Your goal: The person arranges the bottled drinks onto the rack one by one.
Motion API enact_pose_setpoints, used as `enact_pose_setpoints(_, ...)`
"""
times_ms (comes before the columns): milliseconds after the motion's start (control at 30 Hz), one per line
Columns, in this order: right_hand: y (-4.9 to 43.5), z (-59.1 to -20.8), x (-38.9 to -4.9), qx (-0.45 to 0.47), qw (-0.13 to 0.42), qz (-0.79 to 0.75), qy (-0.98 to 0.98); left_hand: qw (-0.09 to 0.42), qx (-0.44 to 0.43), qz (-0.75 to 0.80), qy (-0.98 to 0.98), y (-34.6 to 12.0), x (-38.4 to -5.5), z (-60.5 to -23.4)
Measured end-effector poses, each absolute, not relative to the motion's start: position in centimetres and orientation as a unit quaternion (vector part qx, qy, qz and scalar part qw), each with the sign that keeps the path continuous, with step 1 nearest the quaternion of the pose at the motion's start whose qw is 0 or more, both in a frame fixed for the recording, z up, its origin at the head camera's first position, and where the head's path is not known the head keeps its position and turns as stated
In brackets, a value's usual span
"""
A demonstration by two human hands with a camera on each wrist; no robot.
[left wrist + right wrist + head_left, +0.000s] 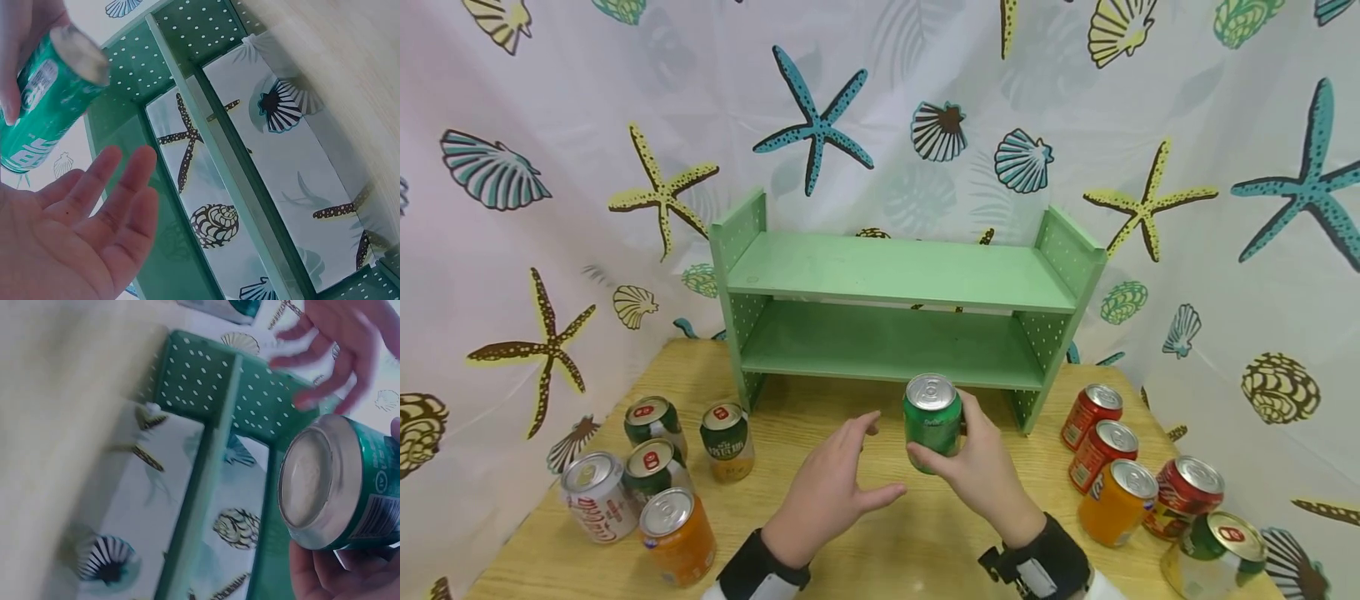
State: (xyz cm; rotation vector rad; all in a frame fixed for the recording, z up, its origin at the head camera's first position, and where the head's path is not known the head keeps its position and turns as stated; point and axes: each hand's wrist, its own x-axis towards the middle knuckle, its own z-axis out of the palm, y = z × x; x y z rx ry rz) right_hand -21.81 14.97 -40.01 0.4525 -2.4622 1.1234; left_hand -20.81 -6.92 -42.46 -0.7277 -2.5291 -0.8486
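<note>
My right hand (981, 467) grips a green soda can (931, 421) with a silver top, holding it upright above the table in front of the shelf. In the right wrist view the can's silver underside (312, 481) faces the camera, fingers curled beneath its side. Just left of the can, my left hand (835, 492) hovers with fingers spread and nothing in its grasp. The left wrist view shows that palm (69, 237) turned up, apart from the can. Behind both hands stands a green two-tier shelf (887, 337) with pegboard-style sides.
On the left of the wooden table (805, 442) stand several cans, including a white can (598, 500), an orange can (677, 537) and green-topped cans (727, 442). More stand at right: red cans (1101, 454), another orange can (1116, 504), a green-and-gold can (1213, 558). A patterned curtain (880, 108) hangs behind.
</note>
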Motion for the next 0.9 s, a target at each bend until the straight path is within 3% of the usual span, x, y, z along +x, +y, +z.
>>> enact_pose_setpoints(367,17.6,-34.8,-23.3,0.142,0.230,0.416,-0.868,0.182,-0.262,-0.239,-0.917,-8.8,-20.9,-42.8)
enact_pose_setpoints(700,19.6,-29.6,-24.5,0.111,0.190,0.438,-0.872,0.182,-0.244,-0.237,-0.923,-10.6,-21.1,-43.4)
enact_pose_setpoints(900,20.4,-27.7,-26.3,0.096,0.202,0.442,-0.868,0.177,-0.234,-0.244,-0.924,-11.0,-21.3,-43.7)
